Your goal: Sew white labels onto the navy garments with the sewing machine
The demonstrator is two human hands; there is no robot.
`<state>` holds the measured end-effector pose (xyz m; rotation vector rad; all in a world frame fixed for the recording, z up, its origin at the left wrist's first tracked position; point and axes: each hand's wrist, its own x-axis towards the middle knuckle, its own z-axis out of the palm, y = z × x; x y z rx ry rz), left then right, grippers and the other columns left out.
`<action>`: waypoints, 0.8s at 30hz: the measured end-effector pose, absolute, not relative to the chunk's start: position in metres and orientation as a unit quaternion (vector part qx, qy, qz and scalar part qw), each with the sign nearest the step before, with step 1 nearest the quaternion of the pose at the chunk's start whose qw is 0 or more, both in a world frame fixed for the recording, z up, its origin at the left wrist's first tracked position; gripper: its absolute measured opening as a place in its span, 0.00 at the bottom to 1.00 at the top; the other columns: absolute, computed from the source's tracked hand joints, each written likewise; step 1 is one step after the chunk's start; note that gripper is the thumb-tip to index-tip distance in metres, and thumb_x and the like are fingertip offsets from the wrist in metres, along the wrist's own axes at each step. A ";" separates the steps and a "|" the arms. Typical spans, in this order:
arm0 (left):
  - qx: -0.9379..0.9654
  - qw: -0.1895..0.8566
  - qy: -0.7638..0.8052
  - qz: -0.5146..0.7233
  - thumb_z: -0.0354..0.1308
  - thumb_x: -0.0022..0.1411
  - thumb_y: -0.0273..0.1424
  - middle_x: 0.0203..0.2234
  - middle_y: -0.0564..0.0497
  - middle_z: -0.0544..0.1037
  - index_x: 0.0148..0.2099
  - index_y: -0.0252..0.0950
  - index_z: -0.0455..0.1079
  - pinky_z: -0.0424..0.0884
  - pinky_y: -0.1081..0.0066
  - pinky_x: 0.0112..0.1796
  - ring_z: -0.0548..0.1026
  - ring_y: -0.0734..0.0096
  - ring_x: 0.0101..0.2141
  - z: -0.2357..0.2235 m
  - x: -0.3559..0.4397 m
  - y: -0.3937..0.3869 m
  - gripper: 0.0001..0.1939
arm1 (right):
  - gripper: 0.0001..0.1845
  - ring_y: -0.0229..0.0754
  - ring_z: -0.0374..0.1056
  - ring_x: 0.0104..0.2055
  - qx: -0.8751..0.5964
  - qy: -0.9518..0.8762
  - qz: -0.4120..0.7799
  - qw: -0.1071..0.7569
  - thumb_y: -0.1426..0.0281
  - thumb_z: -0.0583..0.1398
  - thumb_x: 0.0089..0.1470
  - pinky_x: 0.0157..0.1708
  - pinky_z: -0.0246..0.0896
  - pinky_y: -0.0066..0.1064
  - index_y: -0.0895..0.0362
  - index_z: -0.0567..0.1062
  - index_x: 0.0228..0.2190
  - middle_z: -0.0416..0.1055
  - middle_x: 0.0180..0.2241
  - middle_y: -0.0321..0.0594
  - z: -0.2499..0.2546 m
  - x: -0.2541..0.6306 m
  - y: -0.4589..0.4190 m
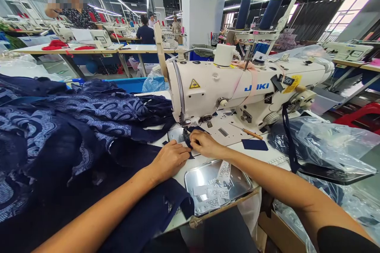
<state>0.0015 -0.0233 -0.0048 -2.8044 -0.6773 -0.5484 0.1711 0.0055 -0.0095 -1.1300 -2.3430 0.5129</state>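
Note:
Both hands are close together at the needle end of a white sewing machine [202,87]. My left hand [170,159] is closed, its fingertips bent onto the edge of dark navy fabric [139,156] just in front of the presser foot [186,134]. My right hand [204,143] pinches the navy fabric edge right beside the foot, its fingertips nearly touching the left ones. What lies under the fingers is mostly hidden. A metal tray [190,184] with several white printed labels [218,193] sits below my right forearm.
Navy garments with pale lace patterns [97,104] are heaped at the left. An orange-handled pointed tool [252,133] and a small navy fabric piece [254,144] lie right of the needle. Plastic-bagged items [323,138] stand farther right. A person [78,16] is beyond the machine.

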 end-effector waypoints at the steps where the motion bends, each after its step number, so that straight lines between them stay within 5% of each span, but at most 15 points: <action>1: -0.950 0.103 -0.227 -0.188 0.48 0.57 0.23 0.31 0.53 0.77 0.29 0.34 0.67 0.55 0.69 0.28 0.71 0.73 0.29 -0.005 0.002 -0.024 0.08 | 0.13 0.35 0.60 0.31 -0.409 -0.852 0.208 0.251 0.81 0.54 0.46 0.33 0.53 0.27 0.58 0.58 0.16 0.62 0.27 0.36 -0.010 0.172 0.007; 12: -0.875 0.320 -0.280 -0.232 0.46 0.60 0.23 0.15 0.54 0.69 0.30 0.32 0.68 0.54 0.68 0.26 0.64 0.74 0.19 0.003 -0.004 -0.027 0.11 | 0.13 0.34 0.60 0.30 -0.400 -0.825 0.252 0.310 0.80 0.55 0.45 0.34 0.53 0.27 0.58 0.58 0.15 0.62 0.26 0.34 -0.011 0.173 0.001; 24: -0.888 0.382 -0.203 -0.154 0.43 0.59 0.19 0.14 0.53 0.66 0.27 0.30 0.66 0.54 0.68 0.25 0.64 0.73 0.18 0.002 0.004 -0.025 0.13 | 0.13 0.34 0.61 0.31 -0.395 -0.836 0.246 0.292 0.81 0.55 0.46 0.33 0.53 0.27 0.59 0.59 0.16 0.62 0.27 0.35 -0.004 0.172 -0.006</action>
